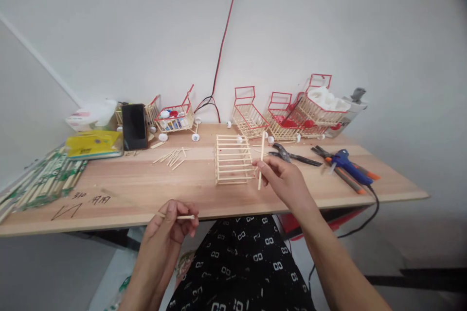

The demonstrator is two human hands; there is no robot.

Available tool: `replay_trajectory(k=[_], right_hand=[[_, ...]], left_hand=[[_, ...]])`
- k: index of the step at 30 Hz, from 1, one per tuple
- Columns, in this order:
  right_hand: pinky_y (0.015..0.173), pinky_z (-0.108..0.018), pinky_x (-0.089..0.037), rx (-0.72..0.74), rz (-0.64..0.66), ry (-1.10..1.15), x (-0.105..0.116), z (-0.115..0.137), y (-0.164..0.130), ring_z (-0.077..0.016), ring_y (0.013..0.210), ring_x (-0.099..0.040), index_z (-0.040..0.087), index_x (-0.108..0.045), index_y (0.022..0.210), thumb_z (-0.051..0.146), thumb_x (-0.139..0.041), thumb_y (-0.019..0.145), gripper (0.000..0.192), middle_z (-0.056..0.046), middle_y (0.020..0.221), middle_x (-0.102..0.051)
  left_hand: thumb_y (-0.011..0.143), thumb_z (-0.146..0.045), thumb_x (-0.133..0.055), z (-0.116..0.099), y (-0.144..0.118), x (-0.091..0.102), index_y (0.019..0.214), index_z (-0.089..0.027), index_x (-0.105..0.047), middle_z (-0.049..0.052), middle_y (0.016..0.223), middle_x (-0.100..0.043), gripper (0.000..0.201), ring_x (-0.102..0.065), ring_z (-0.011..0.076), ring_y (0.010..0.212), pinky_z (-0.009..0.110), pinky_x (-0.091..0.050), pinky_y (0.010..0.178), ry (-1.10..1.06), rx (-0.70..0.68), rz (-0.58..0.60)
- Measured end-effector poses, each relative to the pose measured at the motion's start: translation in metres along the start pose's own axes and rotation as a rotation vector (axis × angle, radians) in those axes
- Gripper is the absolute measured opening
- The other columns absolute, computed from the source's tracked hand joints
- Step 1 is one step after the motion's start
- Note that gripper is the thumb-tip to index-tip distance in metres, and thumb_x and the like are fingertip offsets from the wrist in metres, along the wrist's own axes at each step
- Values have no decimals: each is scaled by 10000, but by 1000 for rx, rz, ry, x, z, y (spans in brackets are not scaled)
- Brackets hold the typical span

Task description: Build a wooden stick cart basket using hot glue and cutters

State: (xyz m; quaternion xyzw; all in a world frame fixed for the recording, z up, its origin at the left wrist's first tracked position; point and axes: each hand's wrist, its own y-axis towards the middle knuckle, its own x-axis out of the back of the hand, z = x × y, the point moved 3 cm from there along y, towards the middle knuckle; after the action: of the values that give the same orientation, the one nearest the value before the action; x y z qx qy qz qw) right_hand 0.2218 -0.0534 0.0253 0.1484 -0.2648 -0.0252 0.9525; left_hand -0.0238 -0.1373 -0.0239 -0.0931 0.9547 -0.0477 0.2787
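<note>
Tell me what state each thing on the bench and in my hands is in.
Left hand: closed on a stick
Right hand: pinching an upright stick
Slatted frame: standing on the table
Loose sticks: scattered
Phone: propped up, screen dark
Glue gun: lying down, cord attached
Rightmost cart: heaped with white material

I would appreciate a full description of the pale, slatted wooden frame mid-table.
The pale, box-like frame of thin wooden sticks has parallel crosspieces joined to side rails, with open gaps. It looks unpainted and rests on the light wood-grained table. The right hand, holding a pale wooden stick, is beside it; whether they touch is unclear.
</note>
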Motion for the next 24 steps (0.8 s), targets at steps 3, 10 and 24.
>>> replay_trajectory(k=[3, 10, 24], right_hand=[[591, -277, -365, 35, -2, -174, -3, 8, 17, -142, 562, -524, 206, -606, 741, 399, -566, 886, 244, 27, 580, -572], [610, -268, -351, 117, -44, -366, -12, 12, 27, -154, 585, -580, 213, -622, 847, 243, -526, 887, 108, 18, 628, -656], [667, -279, -426, 249, -230, -273, 4, 0, -29, -163, 690, -604, 218, -645, 865, 295, -484, 990, 218, -23, 772, -680]], left_hand=[[793, -414, -758, 5, -1, 1, 758, -150, -630, 31, 727, -642, 295, -558, 130, 621, 218, -444, 553, -8, 34, -26], [760, -426, -785, 13, 4, 14, 751, -143, -651, 27, 723, -645, 313, -575, 131, 627, 218, -465, 552, -29, 30, -44], [947, -498, -531, 80, -4, -41, 986, -187, -751, 114, 1095, -733, 383, -646, 254, 1095, 353, -458, 996, 419, 86, 428]])
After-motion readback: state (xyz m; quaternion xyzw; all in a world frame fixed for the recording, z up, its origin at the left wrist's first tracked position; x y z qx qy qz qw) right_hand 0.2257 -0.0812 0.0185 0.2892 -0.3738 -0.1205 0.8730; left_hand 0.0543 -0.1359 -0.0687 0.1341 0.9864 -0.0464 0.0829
